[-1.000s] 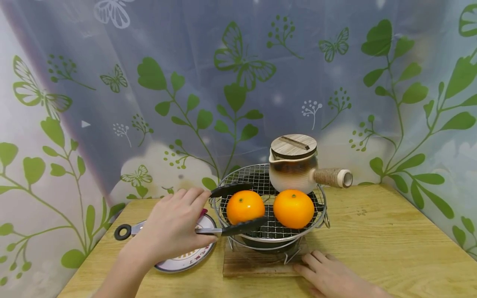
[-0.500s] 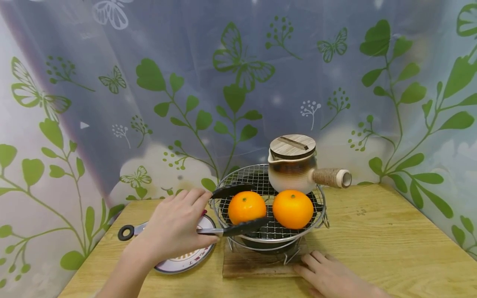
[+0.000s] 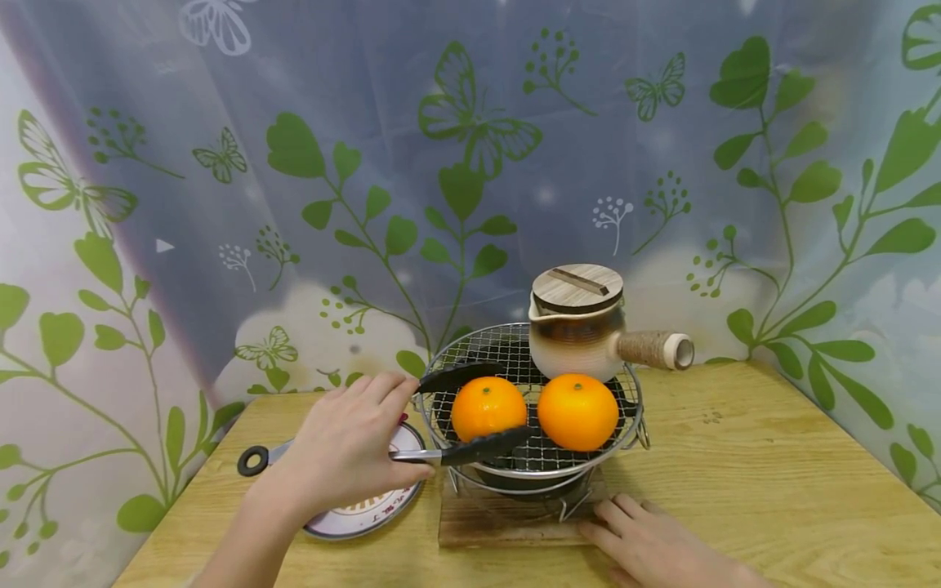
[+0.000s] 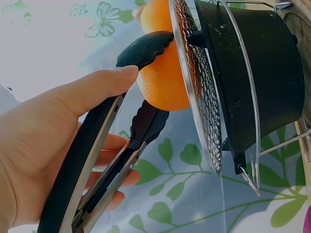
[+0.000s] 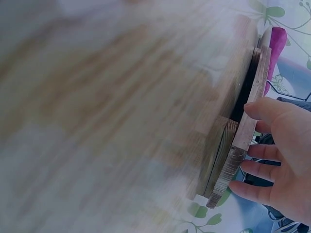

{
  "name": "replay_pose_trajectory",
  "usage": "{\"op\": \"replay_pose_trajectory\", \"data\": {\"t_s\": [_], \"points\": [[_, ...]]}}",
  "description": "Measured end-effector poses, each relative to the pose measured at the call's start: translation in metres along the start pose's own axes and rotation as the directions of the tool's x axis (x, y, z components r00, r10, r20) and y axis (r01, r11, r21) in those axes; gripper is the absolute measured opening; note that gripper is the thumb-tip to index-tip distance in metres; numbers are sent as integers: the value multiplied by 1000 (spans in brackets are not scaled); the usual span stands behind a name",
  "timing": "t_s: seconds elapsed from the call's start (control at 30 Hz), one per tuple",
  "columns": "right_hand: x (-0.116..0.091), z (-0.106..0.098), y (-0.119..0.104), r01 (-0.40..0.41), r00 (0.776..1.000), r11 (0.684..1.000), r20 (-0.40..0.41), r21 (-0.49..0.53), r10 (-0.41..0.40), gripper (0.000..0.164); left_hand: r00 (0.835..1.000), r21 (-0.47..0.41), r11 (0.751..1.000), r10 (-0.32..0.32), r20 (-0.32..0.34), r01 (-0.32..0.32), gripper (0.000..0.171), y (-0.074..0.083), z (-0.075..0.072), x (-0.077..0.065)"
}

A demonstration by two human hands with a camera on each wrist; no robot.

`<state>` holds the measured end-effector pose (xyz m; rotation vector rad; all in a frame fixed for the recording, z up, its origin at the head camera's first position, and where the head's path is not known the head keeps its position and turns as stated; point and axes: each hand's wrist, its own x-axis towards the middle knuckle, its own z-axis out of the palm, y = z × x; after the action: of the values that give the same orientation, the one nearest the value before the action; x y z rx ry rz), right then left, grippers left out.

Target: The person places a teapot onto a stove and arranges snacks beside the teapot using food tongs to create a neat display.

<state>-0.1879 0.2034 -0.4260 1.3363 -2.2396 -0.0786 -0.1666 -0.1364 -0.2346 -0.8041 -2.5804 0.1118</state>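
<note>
The left hand [image 3: 345, 441] grips a pair of tongs [image 3: 485, 447], whose two tips stand on either side of the left orange [image 3: 488, 408]; if they already squeeze it, I cannot tell. So the placing around the fruit looks done, but lifting is not: this orange sits on the wire grill [image 3: 547, 460], just beside the right orange [image 3: 577, 412]. The right hand [image 3: 650, 535] holds nothing — its fingers only touch the wooden board [image 3: 515, 523]. The pot [image 3: 569, 347] wears its lid [image 3: 577, 287], which hides the inside. The plate [image 3: 349, 525] is partly covered by the hand — its contents I cannot judge.
</note>
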Motion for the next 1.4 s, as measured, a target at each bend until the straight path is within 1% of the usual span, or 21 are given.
{"op": "replay_pose_trajectory", "data": {"t_s": [0.3, 0.63, 0.93, 1.1, 1.27, 1.4], "points": [[-1, -1, -1, 1, 1000, 1000, 21, -3, -1, 47, 1000, -23, 1000, -9, -9, 9, 86, -1, 2, 0], [-1, 1, -1, 1, 1000, 1000, 0, 4, -1, 48, 999, -13, 1000, 8, -51, -9, 88, -3, 5, 0], [1, -1, -1, -11, 1000, 1000, -17, 2, 11, 48, 996, -54, 999, -10, -91, 5, 90, -6, 5, -2], [3, -3, -1, -10, 1000, 1000, -5, 0, 10, 47, 994, -74, 997, -33, -104, 26, 90, -7, 4, -4], [3, -4, -2, -21, 1000, 1000, 19, 5, 21, 44, 991, -71, 997, -35, -127, 26, 88, -11, 2, -6], [3, -5, -2, -28, 998, 999, 53, 15, 27, 43, 991, -86, 995, -65, -113, 55, 89, -13, 0, -9]]}}
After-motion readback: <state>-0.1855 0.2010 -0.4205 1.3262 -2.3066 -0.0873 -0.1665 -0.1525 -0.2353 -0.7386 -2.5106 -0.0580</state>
